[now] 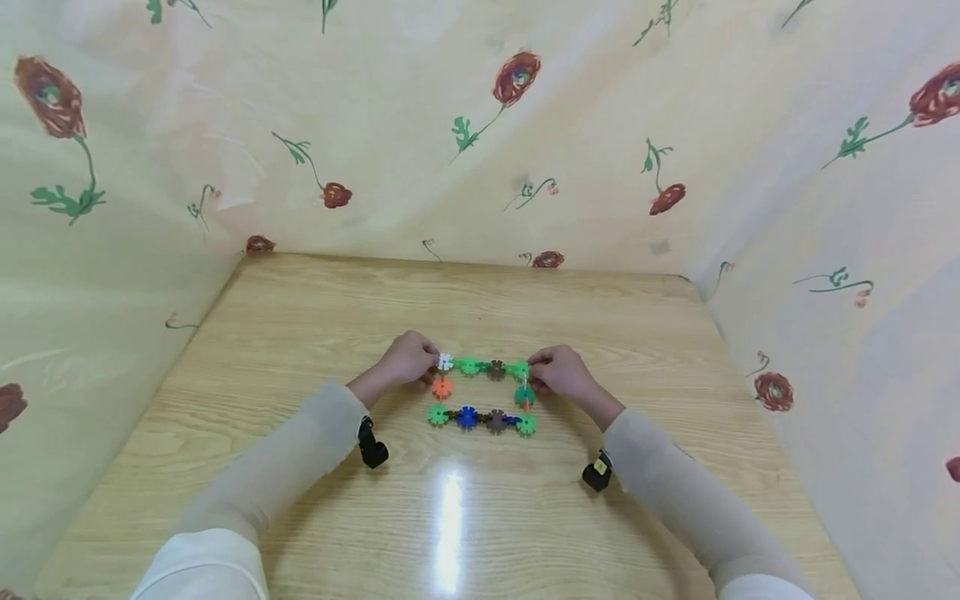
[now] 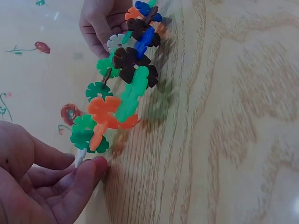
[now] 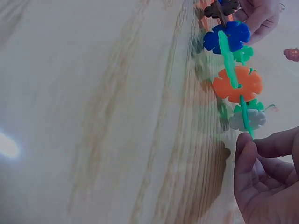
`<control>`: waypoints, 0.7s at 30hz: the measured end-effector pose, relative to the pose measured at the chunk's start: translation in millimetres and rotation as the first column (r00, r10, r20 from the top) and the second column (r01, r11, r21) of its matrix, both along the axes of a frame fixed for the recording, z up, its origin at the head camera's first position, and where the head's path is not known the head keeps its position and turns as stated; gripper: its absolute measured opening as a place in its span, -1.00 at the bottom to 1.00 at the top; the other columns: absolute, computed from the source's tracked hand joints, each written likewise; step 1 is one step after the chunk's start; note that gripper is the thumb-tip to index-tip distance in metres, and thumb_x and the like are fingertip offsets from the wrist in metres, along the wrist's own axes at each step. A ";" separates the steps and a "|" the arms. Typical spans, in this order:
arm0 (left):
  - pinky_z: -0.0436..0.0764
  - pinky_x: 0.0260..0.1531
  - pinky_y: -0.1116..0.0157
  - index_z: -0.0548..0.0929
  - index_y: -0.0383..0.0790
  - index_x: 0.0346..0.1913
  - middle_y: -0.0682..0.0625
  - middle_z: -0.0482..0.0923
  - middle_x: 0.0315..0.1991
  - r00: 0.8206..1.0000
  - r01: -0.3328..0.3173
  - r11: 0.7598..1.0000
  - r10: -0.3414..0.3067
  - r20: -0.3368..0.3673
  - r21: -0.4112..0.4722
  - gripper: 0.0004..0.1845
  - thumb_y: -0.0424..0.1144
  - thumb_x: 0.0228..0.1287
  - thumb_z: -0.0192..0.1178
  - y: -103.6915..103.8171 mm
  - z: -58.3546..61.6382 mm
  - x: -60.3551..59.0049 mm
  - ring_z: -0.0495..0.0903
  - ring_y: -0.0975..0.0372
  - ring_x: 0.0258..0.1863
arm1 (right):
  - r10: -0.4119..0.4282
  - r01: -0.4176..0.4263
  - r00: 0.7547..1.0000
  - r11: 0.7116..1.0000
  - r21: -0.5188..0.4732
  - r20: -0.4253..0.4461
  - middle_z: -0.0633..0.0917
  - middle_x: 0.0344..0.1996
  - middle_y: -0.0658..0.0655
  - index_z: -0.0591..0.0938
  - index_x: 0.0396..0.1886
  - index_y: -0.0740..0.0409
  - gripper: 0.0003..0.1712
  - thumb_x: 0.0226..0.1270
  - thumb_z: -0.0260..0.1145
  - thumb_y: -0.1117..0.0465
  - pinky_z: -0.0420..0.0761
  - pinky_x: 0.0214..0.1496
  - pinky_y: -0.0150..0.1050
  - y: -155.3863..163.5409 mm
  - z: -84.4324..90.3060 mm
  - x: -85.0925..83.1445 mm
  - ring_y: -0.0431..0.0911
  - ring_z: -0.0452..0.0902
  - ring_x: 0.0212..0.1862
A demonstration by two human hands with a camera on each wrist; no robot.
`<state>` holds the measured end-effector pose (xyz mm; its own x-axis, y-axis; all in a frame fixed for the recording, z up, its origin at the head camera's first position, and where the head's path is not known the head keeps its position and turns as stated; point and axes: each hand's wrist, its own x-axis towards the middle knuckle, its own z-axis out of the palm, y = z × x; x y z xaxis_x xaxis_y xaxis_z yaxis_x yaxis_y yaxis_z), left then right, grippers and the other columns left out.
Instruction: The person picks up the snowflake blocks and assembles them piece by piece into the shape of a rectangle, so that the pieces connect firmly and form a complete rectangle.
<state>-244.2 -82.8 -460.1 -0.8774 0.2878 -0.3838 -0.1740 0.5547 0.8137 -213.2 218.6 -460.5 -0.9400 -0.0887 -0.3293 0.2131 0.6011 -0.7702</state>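
Note:
Flower-shaped interlocking plastic discs form a rectangular frame, with blue (image 1: 467, 417), brown (image 1: 497, 421), orange (image 1: 442, 387) and green discs among them. My left hand (image 1: 406, 360) pinches the white disc (image 2: 80, 157) at the far left corner between thumb and fingers. At the far right corner, thumb and fingertips of my right hand (image 1: 566, 372) pinch the edge of a light green disc (image 3: 245, 115). A dark green disc (image 1: 524, 395) stands along the right side. Between the hands, the frame hangs close over the wooden table, casting shadows on it in the left wrist view.
The wood-grain table (image 1: 480, 517) carries a bright light reflection near its front. Behind it and on both sides hangs a pale sheet (image 1: 405, 108) printed with red flowers. Black wrist cameras (image 1: 372, 446) sit under both sleeves.

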 end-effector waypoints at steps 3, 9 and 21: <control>0.69 -0.59 0.37 0.71 -0.35 0.12 -0.17 0.75 -0.19 1.000 -0.030 0.999 0.030 0.003 0.016 -0.74 -0.37 0.51 0.13 2.2 -0.1 -0.3 0.69 0.20 -0.49 | -0.002 0.002 1.000 1.000 -0.006 0.001 0.79 -0.21 0.28 0.65 0.17 0.41 -0.65 0.55 0.14 0.32 0.73 -0.37 -0.37 0.6 0.7 -0.8 -0.20 0.67 -0.42; 0.66 -0.61 0.40 0.70 -0.37 0.11 -0.18 0.75 -0.18 0.998 -0.053 0.998 0.053 0.023 0.034 -0.75 -0.42 0.49 0.15 6.2 0.6 -4.3 0.65 0.22 -0.50 | -0.002 0.002 1.000 1.000 -0.005 -0.003 0.78 -0.19 0.28 0.64 0.18 0.41 -0.65 0.58 0.14 0.31 0.73 -0.34 -0.35 4.1 -0.8 -8.6 -0.20 0.67 -0.40; 0.72 -0.44 0.28 0.71 -0.31 0.12 -0.17 0.75 -0.16 0.988 0.059 0.985 -0.080 -0.128 -0.163 -0.70 -0.22 0.57 0.09 -0.6 -1.9 -4.5 0.69 0.13 -0.41 | 0.036 -0.034 0.999 0.995 0.093 -0.028 0.77 -0.02 0.30 0.66 0.18 0.33 -0.64 0.56 0.20 0.22 0.78 -0.17 -0.25 11.2 -2.0 -12.5 -0.09 0.74 -0.21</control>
